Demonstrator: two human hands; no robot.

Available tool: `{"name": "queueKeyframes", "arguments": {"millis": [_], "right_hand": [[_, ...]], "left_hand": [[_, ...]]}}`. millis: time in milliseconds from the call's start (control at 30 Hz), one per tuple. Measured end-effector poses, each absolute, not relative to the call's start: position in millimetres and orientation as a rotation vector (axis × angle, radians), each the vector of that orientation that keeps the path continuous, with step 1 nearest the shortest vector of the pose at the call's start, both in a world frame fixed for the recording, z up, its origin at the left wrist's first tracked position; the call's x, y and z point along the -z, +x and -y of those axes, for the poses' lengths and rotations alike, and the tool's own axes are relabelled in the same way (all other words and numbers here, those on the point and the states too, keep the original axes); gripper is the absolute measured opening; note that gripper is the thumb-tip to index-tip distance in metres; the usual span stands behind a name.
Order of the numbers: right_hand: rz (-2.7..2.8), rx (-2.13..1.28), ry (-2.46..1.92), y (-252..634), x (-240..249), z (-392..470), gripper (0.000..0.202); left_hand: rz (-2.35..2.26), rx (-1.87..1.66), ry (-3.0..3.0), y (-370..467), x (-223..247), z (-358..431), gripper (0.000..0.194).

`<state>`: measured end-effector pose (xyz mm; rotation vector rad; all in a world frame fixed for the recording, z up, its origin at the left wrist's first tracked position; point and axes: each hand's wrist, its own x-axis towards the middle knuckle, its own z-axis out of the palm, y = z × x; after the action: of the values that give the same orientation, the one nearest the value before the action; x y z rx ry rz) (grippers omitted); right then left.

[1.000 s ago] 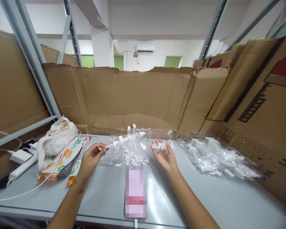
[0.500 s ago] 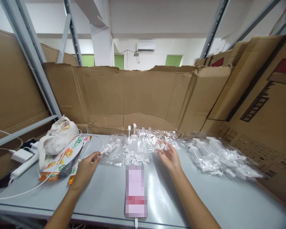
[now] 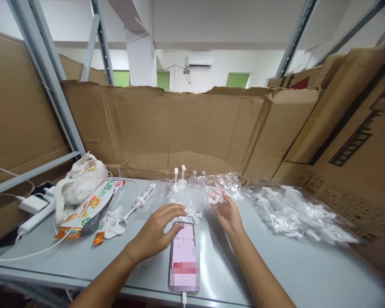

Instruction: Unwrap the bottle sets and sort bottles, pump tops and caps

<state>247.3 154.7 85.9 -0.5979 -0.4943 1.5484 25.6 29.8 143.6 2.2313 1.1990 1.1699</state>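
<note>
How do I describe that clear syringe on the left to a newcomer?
On the grey table, find the white-and-orange packet at left. Just right of it, the clear syringe lies slanted, its thin white rod toward the crumpled white item. It's a single piece, unlike the bagged cluster at far right.

Matt brown cardboard [image 3: 186, 128] (creased) backs a smooth, glossy grey tabletop [image 3: 276, 265].

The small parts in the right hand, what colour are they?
The small parts are white, seen in head view.
</note>
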Motion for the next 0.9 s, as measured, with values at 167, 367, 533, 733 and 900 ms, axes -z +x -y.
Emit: {"name": "queueKeyframes", "arguments": {"millis": [167,367,533,733,900], "right_hand": [[0.556,-1.546,-0.596,243,-87,-151,0.018],[0.542,-1.564,-0.584,248,-89,-153,0.024],[0.668,-1.539,-0.557,245,-95,-146,0.038],[0.805,-1.584,-0.45,240,-100,-136,0.046],[0.907,-1.565,-0.355,238,-102,-131,0.054]], "left_hand": [[-1.043,-1.246,1.9,62,-136,-64,0.033],[-1.065,-1.407,1.128,41,-92,-114,0.031],[-0.846,-1.202,0.76,23,-80,-120,0.035],[-0.746,-1.151,0.732,30,-79,-116,0.022],[-0.704,-1.21,0.677,34,-82,-111,0.02]]}}
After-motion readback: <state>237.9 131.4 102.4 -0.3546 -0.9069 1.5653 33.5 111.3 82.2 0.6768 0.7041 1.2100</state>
